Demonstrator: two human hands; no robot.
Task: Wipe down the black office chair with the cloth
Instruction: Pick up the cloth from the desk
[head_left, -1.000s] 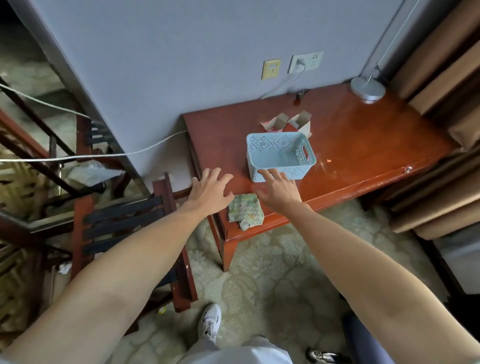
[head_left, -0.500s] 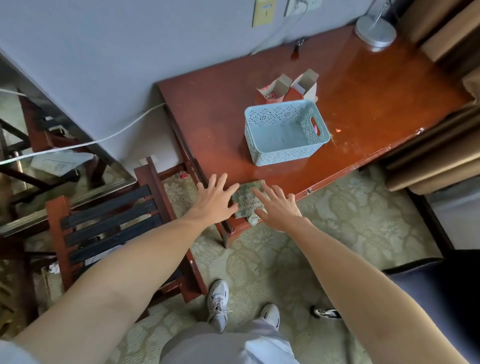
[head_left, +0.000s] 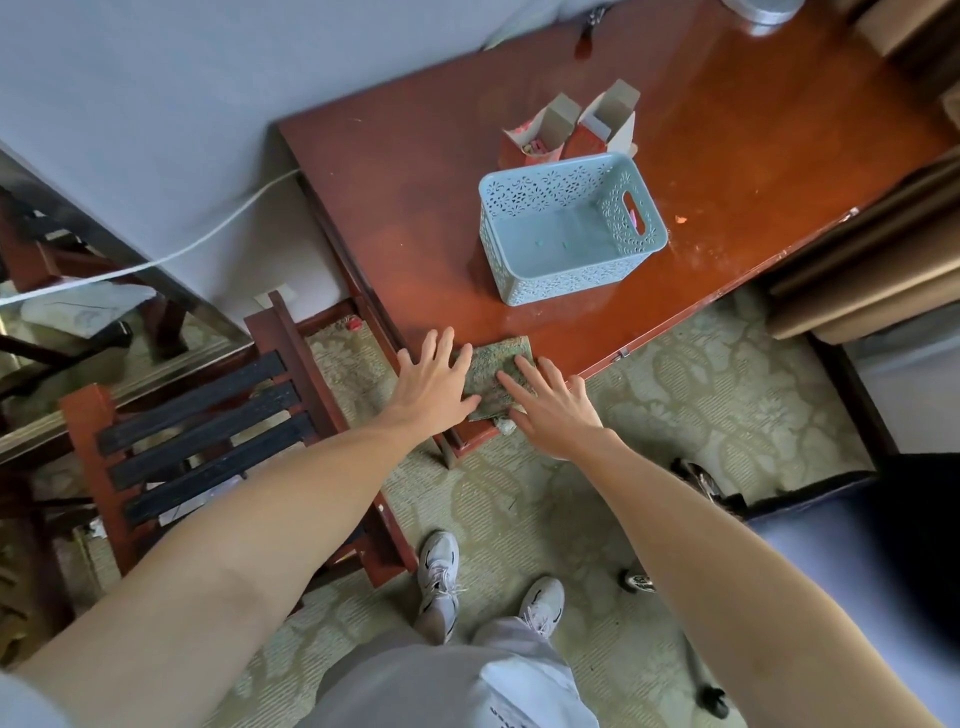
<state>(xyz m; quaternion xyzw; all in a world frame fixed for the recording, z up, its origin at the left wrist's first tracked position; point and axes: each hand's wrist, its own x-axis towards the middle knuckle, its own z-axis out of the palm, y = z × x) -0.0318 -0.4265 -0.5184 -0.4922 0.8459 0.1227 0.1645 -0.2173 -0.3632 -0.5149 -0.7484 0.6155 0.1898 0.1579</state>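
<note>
A folded green patterned cloth (head_left: 496, 371) lies on the near left corner of the red-brown wooden desk (head_left: 405, 208). My left hand (head_left: 434, 382) lies flat with spread fingers at the cloth's left edge. My right hand (head_left: 553, 405) lies flat on the cloth's right side, fingers straight. Neither hand grips the cloth. The black office chair (head_left: 883, 561) shows only as a dark blurred seat at the lower right, with its wheeled base (head_left: 636, 579) on the carpet.
A light blue perforated basket (head_left: 571, 228) stands mid-desk, two small open cartons (head_left: 576, 127) behind it. A wooden rack with black slats (head_left: 202, 441) stands left of the desk. My feet (head_left: 488, 592) are on patterned carpet. Curtains (head_left: 872, 270) hang at right.
The view has tilted down and come closer to the desk. Both hands have settled onto the cloth at the desk corner. The black chair has come into view at the lower right.
</note>
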